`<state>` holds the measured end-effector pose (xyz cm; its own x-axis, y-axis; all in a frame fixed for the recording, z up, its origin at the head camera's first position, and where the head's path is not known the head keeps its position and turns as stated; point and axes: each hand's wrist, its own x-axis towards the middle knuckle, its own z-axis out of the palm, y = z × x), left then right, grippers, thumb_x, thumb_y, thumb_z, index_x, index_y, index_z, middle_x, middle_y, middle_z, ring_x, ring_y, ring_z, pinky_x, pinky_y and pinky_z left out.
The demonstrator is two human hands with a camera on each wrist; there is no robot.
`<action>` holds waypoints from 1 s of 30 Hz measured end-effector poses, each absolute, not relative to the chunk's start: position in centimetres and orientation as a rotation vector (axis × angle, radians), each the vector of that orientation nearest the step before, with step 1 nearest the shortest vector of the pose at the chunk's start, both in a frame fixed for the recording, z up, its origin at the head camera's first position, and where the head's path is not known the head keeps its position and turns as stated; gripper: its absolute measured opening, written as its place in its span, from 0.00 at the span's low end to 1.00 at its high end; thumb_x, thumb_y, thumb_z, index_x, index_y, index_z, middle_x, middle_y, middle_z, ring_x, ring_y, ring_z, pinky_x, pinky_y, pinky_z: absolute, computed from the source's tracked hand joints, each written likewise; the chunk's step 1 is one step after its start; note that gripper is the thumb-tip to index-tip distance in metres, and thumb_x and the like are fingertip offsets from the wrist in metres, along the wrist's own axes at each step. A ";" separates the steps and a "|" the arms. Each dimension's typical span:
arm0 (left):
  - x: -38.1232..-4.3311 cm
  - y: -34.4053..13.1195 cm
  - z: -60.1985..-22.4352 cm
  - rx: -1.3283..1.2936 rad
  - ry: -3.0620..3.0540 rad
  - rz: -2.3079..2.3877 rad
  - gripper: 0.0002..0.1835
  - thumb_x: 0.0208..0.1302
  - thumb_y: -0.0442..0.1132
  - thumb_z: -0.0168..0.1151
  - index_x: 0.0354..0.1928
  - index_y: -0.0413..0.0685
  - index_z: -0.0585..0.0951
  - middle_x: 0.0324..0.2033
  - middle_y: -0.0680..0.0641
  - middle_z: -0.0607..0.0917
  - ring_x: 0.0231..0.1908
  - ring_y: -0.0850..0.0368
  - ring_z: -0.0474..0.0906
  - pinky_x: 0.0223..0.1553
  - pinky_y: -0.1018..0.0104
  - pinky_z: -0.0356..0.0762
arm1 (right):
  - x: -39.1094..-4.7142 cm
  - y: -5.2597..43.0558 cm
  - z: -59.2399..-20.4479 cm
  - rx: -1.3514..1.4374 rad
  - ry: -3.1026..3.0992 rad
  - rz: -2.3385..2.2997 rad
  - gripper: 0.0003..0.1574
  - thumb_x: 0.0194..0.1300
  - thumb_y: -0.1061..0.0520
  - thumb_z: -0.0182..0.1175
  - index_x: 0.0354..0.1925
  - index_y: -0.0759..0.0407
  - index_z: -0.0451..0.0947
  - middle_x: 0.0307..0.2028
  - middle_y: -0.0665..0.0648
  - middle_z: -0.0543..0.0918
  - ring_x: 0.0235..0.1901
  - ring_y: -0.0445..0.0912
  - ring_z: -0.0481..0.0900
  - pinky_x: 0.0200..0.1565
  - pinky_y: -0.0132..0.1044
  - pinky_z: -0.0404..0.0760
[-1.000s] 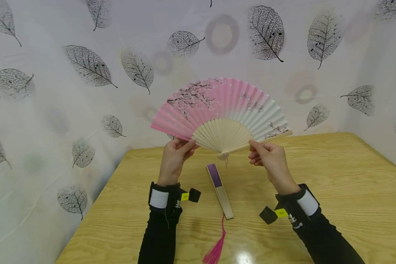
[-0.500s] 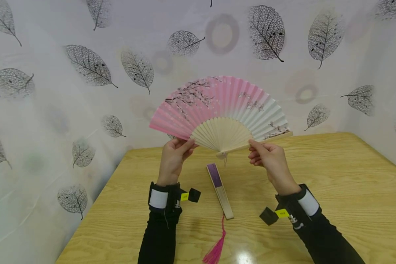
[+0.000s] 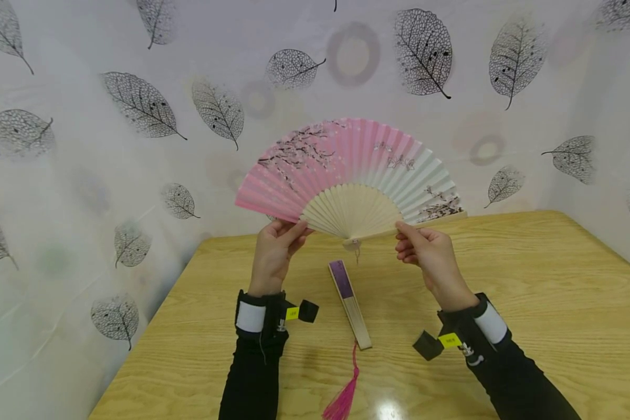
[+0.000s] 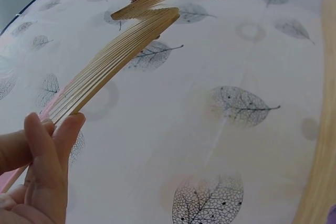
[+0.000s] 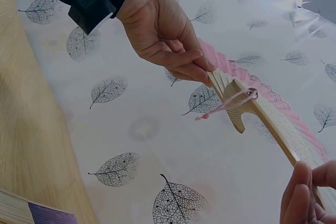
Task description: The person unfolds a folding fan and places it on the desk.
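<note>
A folding fan (image 3: 349, 169), spread wide, is held up above the far part of the table. Its leaf runs from pink to white with blossom branches and butterflies, over pale wooden ribs. My left hand (image 3: 274, 256) pinches the fan's left edge between thumb and fingers. My right hand (image 3: 434, 256) pinches the outer rib on the right side. From the pivot hangs a short pink cord (image 5: 226, 106), clearest in the right wrist view. Below, a second, folded fan (image 3: 350, 304) with a purple leaf lies on the table, its pink tassel (image 3: 342, 396) trailing toward me.
The wooden table (image 3: 546, 315) spreads beneath both arms. Behind it and to the sides hangs a pale curtain (image 3: 304, 23) printed with dark leaves. A black strap with a small camera (image 3: 308, 311) sits on each wrist.
The spread fan has opened slightly wider and its top has risen a little. My left hand has shifted slightly left, while the right hand has hardly moved.
</note>
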<state>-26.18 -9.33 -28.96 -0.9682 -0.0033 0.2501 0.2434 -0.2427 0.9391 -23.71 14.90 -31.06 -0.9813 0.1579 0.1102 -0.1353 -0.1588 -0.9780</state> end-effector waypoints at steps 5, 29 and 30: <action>-26.1 -9.3 -28.9 -0.296 -1.815 -2.347 0.13 0.56 0.35 0.58 0.43 0.35 0.75 0.28 0.53 0.83 0.34 0.59 0.79 0.32 0.77 0.78 | -23.7 14.8 -31.0 -0.019 -1.869 2.260 0.15 0.54 0.45 0.60 0.18 0.51 0.78 0.12 0.44 0.77 0.15 0.38 0.74 0.19 0.25 0.77; -26.2 -9.2 -28.6 -0.231 -1.710 -2.402 0.13 0.55 0.34 0.59 0.42 0.35 0.75 0.27 0.53 0.83 0.33 0.59 0.80 0.29 0.80 0.76 | -23.6 14.7 -31.0 -0.006 -1.794 2.312 0.11 0.53 0.46 0.62 0.20 0.48 0.80 0.13 0.44 0.77 0.16 0.37 0.73 0.21 0.24 0.77; -26.3 -9.1 -28.7 -0.225 -1.705 -2.399 0.13 0.55 0.34 0.59 0.42 0.35 0.75 0.27 0.53 0.83 0.32 0.60 0.80 0.29 0.80 0.76 | -23.6 14.7 -31.0 -0.009 -1.792 2.323 0.11 0.53 0.46 0.62 0.20 0.48 0.80 0.13 0.44 0.77 0.16 0.37 0.73 0.21 0.24 0.76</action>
<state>-26.26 -9.14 -28.65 -0.9705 -0.0660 0.2320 0.2408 -0.3210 0.9159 -23.59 14.67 -31.02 -0.9785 0.1668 0.1214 -0.1597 -0.2400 -0.9575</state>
